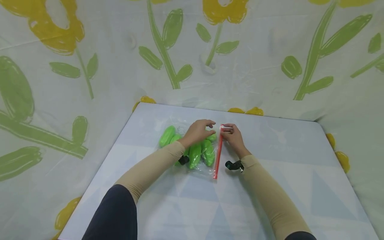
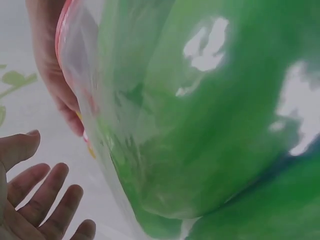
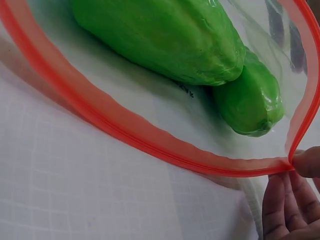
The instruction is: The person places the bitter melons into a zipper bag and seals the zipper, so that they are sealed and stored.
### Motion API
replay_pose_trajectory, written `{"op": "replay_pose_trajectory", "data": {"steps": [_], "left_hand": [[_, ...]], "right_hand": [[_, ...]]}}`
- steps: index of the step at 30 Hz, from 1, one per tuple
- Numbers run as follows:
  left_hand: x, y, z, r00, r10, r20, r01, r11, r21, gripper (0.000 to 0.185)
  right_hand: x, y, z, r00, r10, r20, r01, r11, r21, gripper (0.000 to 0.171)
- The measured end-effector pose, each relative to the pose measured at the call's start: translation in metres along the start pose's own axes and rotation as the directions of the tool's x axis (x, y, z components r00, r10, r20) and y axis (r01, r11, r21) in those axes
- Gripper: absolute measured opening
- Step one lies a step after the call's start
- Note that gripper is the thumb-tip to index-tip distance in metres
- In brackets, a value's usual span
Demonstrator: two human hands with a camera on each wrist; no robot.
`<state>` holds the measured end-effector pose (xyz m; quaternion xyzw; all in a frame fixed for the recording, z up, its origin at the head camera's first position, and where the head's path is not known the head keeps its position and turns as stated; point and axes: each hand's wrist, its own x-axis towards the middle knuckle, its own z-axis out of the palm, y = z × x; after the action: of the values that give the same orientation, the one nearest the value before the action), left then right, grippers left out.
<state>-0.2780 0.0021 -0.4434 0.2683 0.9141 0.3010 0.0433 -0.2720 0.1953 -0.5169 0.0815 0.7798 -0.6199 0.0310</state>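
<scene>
A clear zip bag with a red zip edge lies on the table, its mouth turned to the right. Inside it are several glossy green oblong vegetables, their exact kind unclear. My right hand pinches the far corner of the zip edge between thumb and fingers. In the right wrist view the bag mouth gapes, with two green vegetables showing behind the red strip. Over the bag's far part is my left hand; the left wrist view shows its fingers spread, holding nothing.
A pale table with blue-grey triangles extends around the bag. Behind it and at both sides hangs a white cloth printed with yellow flowers and green leaves. Dark wrist cameras sit on both wrists over beige sleeves.
</scene>
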Motion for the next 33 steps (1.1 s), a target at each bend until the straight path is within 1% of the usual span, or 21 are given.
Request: {"op": "replay_pose_trajectory", "data": {"steps": [5,10,13,18,21,29,33], "left_hand": [[0.015,-0.003,0.001,1.0,-0.001,0.025,0.001,1.0,0.022,0.04],[0.026,-0.006,0.007,0.999,0.001,0.038,-0.001,1.0,0.004,0.039],[0.032,-0.009,0.011,0.999,-0.003,0.044,0.002,1.0,0.004,0.04],[0.042,-0.014,0.013,1.0,0.005,0.019,-0.005,1.0,0.002,0.036],[0.046,-0.017,0.012,1.0,0.023,0.015,-0.023,1.0,-0.012,0.034],[0.052,-0.021,0.012,0.996,0.052,0.074,-0.052,0.999,-0.009,0.033],[0.055,-0.023,0.014,0.993,0.069,0.092,-0.068,0.998,-0.016,0.03]], "right_hand": [[0.001,0.0,0.001,1.0,0.006,-0.011,-0.006,1.0,0.001,0.042],[0.002,0.001,0.0,1.0,0.001,-0.026,-0.001,1.0,0.029,0.04],[0.002,0.002,0.0,0.999,-0.02,-0.025,0.021,0.999,0.038,0.039],[0.002,0.003,0.0,0.998,-0.06,-0.019,0.061,0.997,0.053,0.037],[0.002,0.003,0.001,0.998,-0.062,-0.023,0.063,0.997,0.047,0.037],[0.004,0.001,0.002,0.997,-0.073,0.014,0.073,0.996,0.052,0.038],[0.006,0.002,0.002,0.998,-0.056,0.029,0.054,0.997,0.06,0.04]]}}
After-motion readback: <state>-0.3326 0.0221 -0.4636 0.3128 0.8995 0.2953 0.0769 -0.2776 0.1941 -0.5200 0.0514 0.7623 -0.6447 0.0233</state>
